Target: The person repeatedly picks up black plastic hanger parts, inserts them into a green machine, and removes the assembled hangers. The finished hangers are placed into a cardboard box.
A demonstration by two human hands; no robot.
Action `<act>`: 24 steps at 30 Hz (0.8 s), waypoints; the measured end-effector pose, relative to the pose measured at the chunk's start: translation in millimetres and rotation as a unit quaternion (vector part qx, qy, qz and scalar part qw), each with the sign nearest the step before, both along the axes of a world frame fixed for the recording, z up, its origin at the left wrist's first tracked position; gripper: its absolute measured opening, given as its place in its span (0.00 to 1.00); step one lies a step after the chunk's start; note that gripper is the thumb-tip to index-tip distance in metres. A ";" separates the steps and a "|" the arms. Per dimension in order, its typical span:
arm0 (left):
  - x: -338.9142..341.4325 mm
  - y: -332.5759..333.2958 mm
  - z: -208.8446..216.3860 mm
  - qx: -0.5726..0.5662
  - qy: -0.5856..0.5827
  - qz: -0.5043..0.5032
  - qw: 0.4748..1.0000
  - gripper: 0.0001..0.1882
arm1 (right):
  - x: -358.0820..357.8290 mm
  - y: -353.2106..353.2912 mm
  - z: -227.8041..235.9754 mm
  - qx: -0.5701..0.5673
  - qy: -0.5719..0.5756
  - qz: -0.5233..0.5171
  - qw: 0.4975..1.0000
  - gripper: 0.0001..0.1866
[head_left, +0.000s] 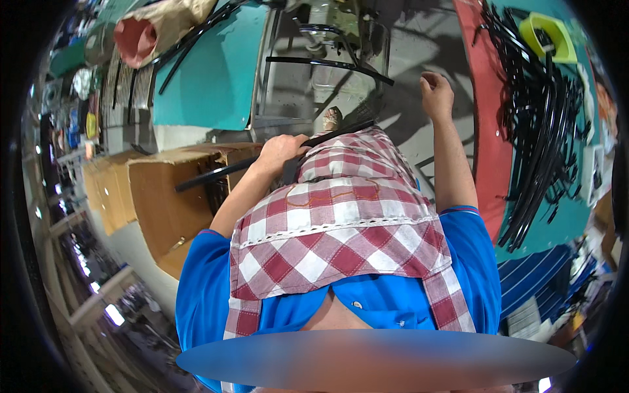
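My left hand (pixel 283 152) is closed around a long black tube (pixel 219 174), which lies slantwise across the front of my checked apron. Its near left end reaches over a cardboard box (pixel 167 203), and its other end is to the right, in front of my body. My right hand (pixel 437 97) is raised beside the red edge of the right-hand table, its fingers loosely bent and nothing visible in them. Ahead of me, a curved black tube (pixel 327 62) rests across a metal frame, with another black tube piece (pixel 319 28) beyond it.
On the right, a green table (pixel 557 229) with a red front strip (pixel 481 131) bears a heap of black bent tubes (pixel 540 157) and a yellow-green bin (pixel 557 49). At left, another green table (pixel 209 98) carries a brown paper sack (pixel 173 26) and black tubes.
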State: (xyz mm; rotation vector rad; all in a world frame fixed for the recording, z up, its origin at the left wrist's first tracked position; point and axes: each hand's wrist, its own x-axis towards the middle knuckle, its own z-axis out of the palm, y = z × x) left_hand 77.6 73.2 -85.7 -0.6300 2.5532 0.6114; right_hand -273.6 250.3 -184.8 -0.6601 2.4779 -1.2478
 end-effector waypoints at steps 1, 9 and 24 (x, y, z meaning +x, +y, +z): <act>-2.4 -1.6 3.7 0.030 -0.014 0.007 0.999 0.18 | 0.9 8.3 -4.8 0.003 0.004 -0.008 1.000 0.12; -34.6 -3.3 40.6 0.208 -0.062 -0.004 0.976 0.20 | 88.5 30.1 46.1 -0.119 -0.032 0.178 0.976 0.18; -25.5 -33.8 37.6 0.349 -0.218 0.048 0.910 0.19 | 151.5 58.6 51.3 0.004 -0.002 0.296 0.955 0.19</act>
